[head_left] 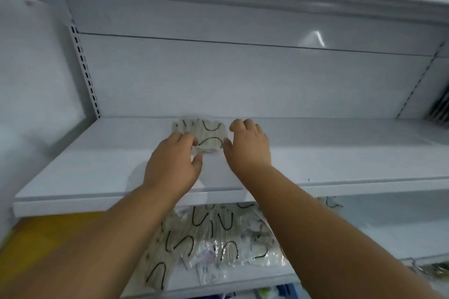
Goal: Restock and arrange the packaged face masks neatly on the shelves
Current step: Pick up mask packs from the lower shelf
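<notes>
A small stack of packaged face masks [209, 135], beige with black ear loops in clear wrap, lies near the back of the upper white shelf [102, 172]. My left hand [173, 165] rests on the stack's left edge, fingers curled onto the packs. My right hand [249, 143] touches its right side with fingers spread, palm down. On the lower shelf, under my arms, a loose heap of more mask packs [213, 238] lies in disorder.
White back panel [243, 80] with slotted uprights at both sides. Another shelf overhangs above. A yellow patch [48, 238] shows at lower left. Dark items [439, 104] sit at the far right edge.
</notes>
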The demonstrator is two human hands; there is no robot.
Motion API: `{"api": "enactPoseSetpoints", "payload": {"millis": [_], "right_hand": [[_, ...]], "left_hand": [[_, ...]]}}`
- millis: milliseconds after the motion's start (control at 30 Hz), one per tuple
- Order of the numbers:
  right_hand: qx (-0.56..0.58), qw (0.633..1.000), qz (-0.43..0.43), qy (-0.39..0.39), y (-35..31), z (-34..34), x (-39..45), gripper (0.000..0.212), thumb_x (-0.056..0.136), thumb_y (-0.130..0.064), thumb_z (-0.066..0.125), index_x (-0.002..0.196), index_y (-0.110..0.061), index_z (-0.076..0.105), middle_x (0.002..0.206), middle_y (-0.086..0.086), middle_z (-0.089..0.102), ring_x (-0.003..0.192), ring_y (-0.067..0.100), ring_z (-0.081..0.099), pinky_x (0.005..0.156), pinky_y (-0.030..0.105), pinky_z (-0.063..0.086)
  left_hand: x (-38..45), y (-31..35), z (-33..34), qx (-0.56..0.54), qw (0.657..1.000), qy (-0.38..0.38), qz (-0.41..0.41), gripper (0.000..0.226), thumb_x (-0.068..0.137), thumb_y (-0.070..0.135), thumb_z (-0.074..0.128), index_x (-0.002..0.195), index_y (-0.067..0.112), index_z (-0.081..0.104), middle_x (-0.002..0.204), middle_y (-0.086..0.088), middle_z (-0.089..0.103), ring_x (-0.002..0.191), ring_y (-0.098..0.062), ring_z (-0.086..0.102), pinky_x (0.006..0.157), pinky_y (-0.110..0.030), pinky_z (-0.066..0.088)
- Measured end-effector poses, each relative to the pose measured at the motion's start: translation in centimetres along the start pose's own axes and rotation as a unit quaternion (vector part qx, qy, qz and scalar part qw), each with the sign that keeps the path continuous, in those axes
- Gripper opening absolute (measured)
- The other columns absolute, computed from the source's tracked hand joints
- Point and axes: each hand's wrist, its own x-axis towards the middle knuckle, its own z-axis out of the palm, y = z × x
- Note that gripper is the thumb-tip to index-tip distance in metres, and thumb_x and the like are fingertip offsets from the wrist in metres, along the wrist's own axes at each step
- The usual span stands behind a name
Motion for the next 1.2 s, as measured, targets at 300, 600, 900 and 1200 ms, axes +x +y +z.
{"api": "enactPoseSetpoints", "payload": {"millis": [300,600,900,1200], "right_hand": [[0.138,0.989,-0.04,0.042,8.1,-6.7,-13.0,0.022,0.094,-0.019,0.062,0.113,-0.01,0.06,0.11,0.006,0.061,0.1,0.026,0.056,0.087,0.043,0.046],[0.136,0.99,0.026,0.002,16.8,-7.0,-22.3,0.018,0.094,-0.023,0.062,0.109,-0.014,0.061,0.105,-0.002,0.057,0.094,0.016,0.053,0.079,0.03,0.044],[0.145,0.979,0.1,-0.101,28.0,-0.8,-24.8,0.014,0.092,-0.021,0.064,0.105,-0.015,0.061,0.101,-0.009,0.052,0.092,0.014,0.056,0.076,0.023,0.039],[0.159,0.954,0.117,-0.227,40.3,12.9,-18.4,0.021,0.092,-0.027,0.064,0.111,-0.018,0.06,0.115,0.002,0.056,0.097,0.019,0.059,0.064,0.024,0.042]], "left_hand": [[-14.6,11.0,2.2,-0.025,1.0,-0.005,-0.017,0.018,0.092,0.027,0.065,0.109,0.023,0.065,0.099,0.009,0.061,0.082,-0.01,0.054,0.068,-0.028,0.045],[-21.4,15.9,10.6,-0.074,0.988,-0.135,-0.007,0.022,0.093,0.022,0.064,0.115,0.021,0.063,0.104,0.009,0.06,0.085,-0.007,0.049,0.073,-0.025,0.036],[-24.0,18.6,21.5,-0.105,0.961,-0.237,-0.096,0.023,0.092,0.025,0.065,0.115,0.023,0.062,0.105,0.007,0.061,0.085,-0.013,0.058,0.074,-0.031,0.047],[-19.9,19.4,35.6,-0.119,0.926,-0.246,-0.259,0.025,0.095,0.029,0.063,0.119,0.03,0.058,0.105,0.014,0.06,0.086,-0.007,0.06,0.077,-0.032,0.051]]}}
